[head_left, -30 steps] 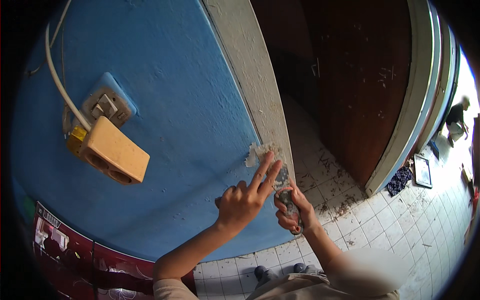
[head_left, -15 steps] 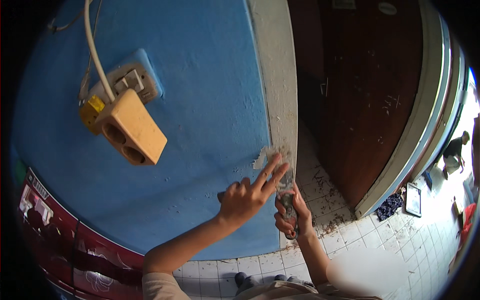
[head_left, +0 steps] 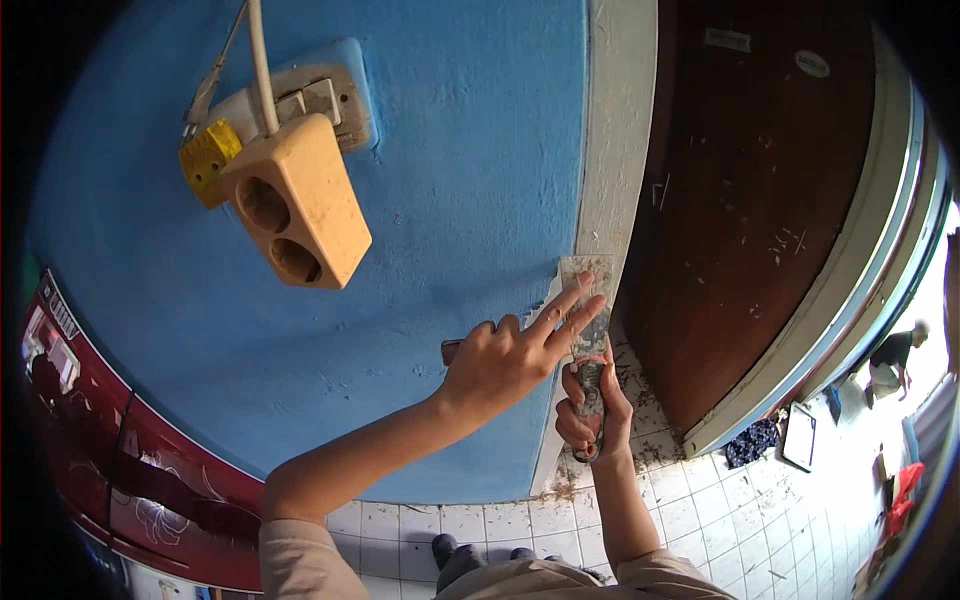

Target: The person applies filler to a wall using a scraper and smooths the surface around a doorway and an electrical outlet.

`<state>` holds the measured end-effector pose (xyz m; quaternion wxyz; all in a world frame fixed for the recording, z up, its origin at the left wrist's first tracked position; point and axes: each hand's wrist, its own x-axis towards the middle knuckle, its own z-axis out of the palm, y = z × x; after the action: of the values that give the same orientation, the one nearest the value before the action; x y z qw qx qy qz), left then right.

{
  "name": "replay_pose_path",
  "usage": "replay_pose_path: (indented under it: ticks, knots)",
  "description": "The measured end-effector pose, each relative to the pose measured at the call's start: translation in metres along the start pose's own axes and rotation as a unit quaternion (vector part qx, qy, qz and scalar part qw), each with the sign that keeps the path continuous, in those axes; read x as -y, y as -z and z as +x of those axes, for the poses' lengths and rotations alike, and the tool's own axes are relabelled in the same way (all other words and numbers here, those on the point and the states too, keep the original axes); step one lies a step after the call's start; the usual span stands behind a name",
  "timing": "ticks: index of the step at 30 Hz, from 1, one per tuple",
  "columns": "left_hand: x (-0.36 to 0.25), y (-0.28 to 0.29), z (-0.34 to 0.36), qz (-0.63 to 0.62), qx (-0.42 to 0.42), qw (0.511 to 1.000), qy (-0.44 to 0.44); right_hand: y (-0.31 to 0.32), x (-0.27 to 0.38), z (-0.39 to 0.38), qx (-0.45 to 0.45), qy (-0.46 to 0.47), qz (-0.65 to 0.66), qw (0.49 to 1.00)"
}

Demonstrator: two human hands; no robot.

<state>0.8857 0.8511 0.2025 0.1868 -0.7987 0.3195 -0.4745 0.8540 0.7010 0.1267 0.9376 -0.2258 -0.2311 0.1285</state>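
Observation:
My right hand (head_left: pixel 612 415) is wrapped round the handle of a paint scraper (head_left: pixel 592 338), its blade pointing up and lying against the pale door frame (head_left: pixel 616 130) where it meets the blue wall (head_left: pixel 470 140). Two outstretched fingers of my left hand (head_left: pixel 495 365) press on the blade's face. The other left fingers are curled in, and the end of a brown thing (head_left: pixel 452 351) juts out from behind that hand; the rest of it is hidden. Ragged paint (head_left: pixel 543 303) edges the wall just left of the blade.
An orange socket block (head_left: pixel 320 200) hangs by its cable before a wall switch plate (head_left: pixel 350 95), with a yellow plug (head_left: pixel 207 162) beside it. A dark brown door (head_left: pixel 760 200) stands to the right. Paint flakes litter the tiled floor (head_left: pixel 520 520). A person (head_left: pixel 890 360) crouches far right.
The view has shifted, so the socket block sits higher and further right. Both hands and the scraper have moved slightly up and keep their hold; more of the brown thing shows.

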Motion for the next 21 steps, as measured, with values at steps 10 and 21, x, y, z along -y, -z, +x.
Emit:
replay_pose_path:
  ticks: [10, 21]
  knots:
    - [0.003, 0.001, 0.005, -0.017, -0.006, 1.0, 0.006, -0.005, 0.009, 0.001, 0.023, 0.005, 0.01, 1.0]
    - [0.01, -0.001, 0.014, -0.004, -0.033, 0.999, 0.029, -0.007, 0.011, 0.014, 0.031, 0.007, -0.005, 0.999]
